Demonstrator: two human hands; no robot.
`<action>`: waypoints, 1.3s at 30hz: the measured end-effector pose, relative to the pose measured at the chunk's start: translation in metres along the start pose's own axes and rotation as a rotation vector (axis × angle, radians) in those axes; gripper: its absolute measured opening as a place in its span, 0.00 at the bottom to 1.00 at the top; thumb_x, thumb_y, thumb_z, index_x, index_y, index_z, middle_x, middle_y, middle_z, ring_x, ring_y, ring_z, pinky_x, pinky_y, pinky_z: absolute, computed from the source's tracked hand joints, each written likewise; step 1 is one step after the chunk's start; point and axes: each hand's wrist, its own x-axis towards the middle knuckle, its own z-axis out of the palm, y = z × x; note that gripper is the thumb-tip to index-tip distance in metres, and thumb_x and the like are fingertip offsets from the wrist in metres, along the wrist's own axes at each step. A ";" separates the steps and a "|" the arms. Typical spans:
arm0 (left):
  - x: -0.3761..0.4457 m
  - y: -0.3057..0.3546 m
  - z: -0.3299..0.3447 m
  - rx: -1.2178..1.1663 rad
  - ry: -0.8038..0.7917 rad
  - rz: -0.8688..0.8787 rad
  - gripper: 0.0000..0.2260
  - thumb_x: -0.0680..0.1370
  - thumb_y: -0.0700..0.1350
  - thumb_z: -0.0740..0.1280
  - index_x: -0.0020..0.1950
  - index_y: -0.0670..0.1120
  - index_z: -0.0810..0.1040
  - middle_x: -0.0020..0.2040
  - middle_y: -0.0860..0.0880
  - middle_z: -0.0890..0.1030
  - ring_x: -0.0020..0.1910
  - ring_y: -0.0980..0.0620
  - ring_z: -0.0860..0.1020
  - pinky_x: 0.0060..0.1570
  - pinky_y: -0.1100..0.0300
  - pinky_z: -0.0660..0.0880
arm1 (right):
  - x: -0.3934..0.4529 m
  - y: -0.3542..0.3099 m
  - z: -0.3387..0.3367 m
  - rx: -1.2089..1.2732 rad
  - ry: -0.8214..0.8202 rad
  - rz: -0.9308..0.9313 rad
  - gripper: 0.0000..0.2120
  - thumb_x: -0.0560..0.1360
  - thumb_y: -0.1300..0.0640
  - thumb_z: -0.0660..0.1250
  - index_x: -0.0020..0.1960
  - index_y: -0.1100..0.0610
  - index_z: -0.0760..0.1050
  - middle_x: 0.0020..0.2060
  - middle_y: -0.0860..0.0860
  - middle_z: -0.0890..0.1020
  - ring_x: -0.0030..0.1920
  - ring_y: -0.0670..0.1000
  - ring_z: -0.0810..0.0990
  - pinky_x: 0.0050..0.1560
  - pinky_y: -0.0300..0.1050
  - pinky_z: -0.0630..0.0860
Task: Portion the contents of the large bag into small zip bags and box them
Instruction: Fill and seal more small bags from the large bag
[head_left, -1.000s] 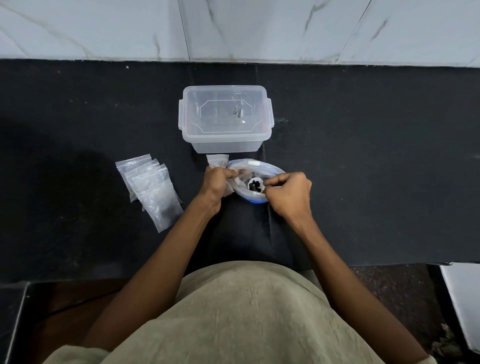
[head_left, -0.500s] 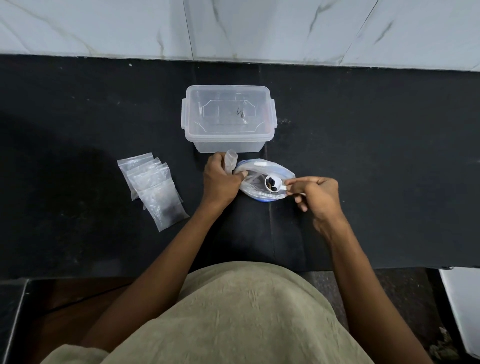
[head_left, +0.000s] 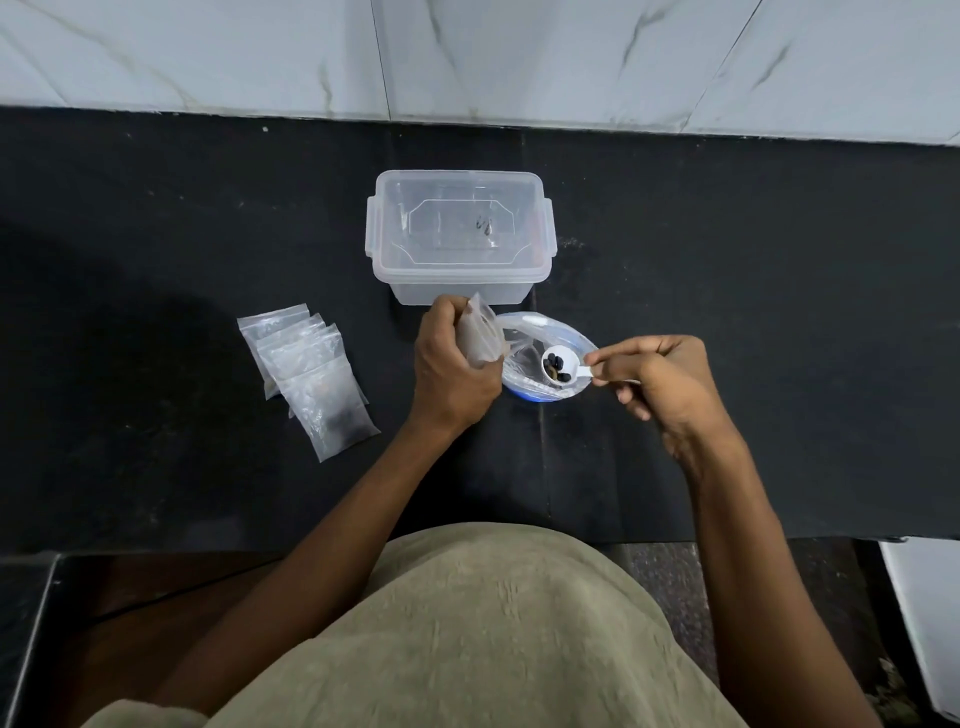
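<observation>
The large clear bag (head_left: 537, 332) with a blue zip rim stands open on the black counter, just in front of the clear plastic box (head_left: 460, 241). My right hand (head_left: 670, 382) pinches the handle of a small white scoop (head_left: 558, 364) holding a few dark beans over the bag's mouth. My left hand (head_left: 452, 366) grips a small clear zip bag (head_left: 480, 338) upright at the large bag's left edge. A pile of several small zip bags (head_left: 309, 371) lies flat to the left.
The black counter (head_left: 753, 291) ends at a white marble wall behind the box. The box sits open with a dark speck inside. A white object (head_left: 930, 618) shows at the lower right edge, below the counter.
My right hand has lifted the scoop with beans out of the large bag and drawn back to the right. My left hand has raised the small zip bag more upright.
</observation>
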 end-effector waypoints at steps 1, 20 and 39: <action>-0.002 0.001 0.001 0.023 -0.005 0.043 0.18 0.68 0.39 0.77 0.51 0.46 0.71 0.46 0.50 0.77 0.44 0.49 0.76 0.44 0.57 0.76 | -0.002 -0.003 0.001 0.023 0.007 -0.025 0.08 0.67 0.74 0.67 0.40 0.67 0.85 0.29 0.62 0.80 0.22 0.48 0.67 0.20 0.34 0.58; -0.020 0.017 0.012 -0.074 -0.111 0.152 0.20 0.67 0.42 0.77 0.52 0.44 0.72 0.44 0.47 0.79 0.41 0.47 0.79 0.41 0.47 0.77 | -0.035 0.002 0.037 -0.269 0.250 -0.679 0.10 0.68 0.71 0.74 0.44 0.59 0.87 0.34 0.45 0.81 0.34 0.42 0.79 0.37 0.29 0.71; -0.014 0.026 0.024 -0.220 -0.062 0.066 0.21 0.64 0.38 0.80 0.49 0.41 0.71 0.43 0.48 0.78 0.39 0.56 0.76 0.41 0.67 0.74 | -0.025 0.046 0.040 -0.588 0.477 -1.448 0.11 0.75 0.73 0.65 0.45 0.67 0.86 0.48 0.58 0.87 0.48 0.55 0.88 0.45 0.50 0.84</action>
